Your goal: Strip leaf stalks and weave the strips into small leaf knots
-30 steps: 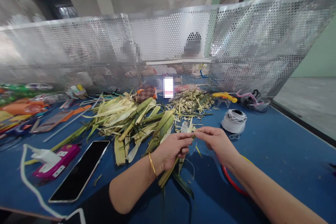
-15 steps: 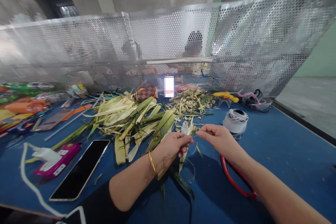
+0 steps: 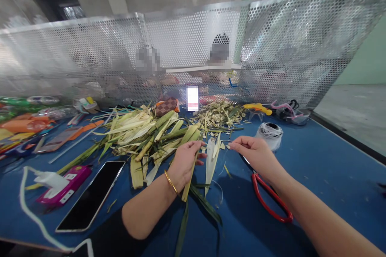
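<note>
The left hand (image 3: 184, 163) holds a husk strip (image 3: 186, 192) at six o'clock over the desk (image 3: 325, 176). The right hand (image 3: 255, 152) is pinched; I can't tell on what. If it drops, it could bump the red scissors (image 3: 256, 182) near five o'clock.

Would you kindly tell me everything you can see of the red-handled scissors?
The red-handled scissors lie on the blue tabletop, partly hidden by the right hand. One long, smooth red handle loop shows, plastic-looking, its rounded end toward the camera. A narrow, silvery, metal-looking piece of blade runs forward and leftward. Whether the blades are open, or the hand touches them, I cannot tell.
</note>
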Action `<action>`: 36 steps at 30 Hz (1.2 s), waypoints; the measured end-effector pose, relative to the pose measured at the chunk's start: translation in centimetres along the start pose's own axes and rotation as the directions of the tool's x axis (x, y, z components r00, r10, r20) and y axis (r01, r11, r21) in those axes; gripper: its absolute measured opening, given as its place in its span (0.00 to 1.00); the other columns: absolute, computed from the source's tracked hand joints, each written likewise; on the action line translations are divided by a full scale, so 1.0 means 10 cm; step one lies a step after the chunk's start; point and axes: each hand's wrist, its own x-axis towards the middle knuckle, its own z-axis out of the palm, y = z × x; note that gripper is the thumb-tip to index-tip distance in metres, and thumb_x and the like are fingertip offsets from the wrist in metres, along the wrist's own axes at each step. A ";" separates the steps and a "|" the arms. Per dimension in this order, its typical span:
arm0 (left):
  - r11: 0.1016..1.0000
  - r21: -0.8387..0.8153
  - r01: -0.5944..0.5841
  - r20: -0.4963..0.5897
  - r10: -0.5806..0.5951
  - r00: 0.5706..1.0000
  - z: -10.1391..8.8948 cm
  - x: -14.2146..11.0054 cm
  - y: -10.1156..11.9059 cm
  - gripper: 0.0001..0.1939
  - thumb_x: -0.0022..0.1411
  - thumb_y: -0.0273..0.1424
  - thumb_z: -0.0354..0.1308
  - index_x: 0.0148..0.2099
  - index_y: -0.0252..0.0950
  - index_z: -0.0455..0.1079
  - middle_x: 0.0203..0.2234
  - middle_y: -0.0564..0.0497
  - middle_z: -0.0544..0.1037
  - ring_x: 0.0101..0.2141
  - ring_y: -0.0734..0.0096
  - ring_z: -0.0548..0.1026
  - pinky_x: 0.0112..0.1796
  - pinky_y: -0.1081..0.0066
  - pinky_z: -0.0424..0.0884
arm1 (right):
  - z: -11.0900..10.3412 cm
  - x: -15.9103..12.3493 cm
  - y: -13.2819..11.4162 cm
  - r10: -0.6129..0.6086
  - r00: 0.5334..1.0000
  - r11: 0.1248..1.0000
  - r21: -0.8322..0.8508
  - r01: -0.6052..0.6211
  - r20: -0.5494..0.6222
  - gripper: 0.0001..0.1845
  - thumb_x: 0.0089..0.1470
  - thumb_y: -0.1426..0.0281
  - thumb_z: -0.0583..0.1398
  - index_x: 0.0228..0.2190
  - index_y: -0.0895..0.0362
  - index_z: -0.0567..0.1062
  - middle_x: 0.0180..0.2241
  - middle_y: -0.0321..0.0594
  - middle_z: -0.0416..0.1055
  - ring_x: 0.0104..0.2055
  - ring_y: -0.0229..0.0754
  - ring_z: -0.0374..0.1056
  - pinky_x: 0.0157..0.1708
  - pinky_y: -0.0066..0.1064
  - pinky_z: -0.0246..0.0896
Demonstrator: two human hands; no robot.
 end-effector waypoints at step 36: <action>0.605 0.599 -0.525 0.599 0.096 0.795 0.00 -0.18 0.00 0.08 0.54 0.30 0.57 0.25 0.35 0.73 0.14 0.58 0.67 0.19 0.78 0.65 0.24 0.77 0.59 | -0.02 0.00 0.04 -0.253 0.931 0.922 -0.226 0.315 0.264 0.15 0.51 0.60 0.57 0.19 0.56 0.69 0.18 0.32 0.60 0.22 0.35 0.54 0.23 0.27 0.49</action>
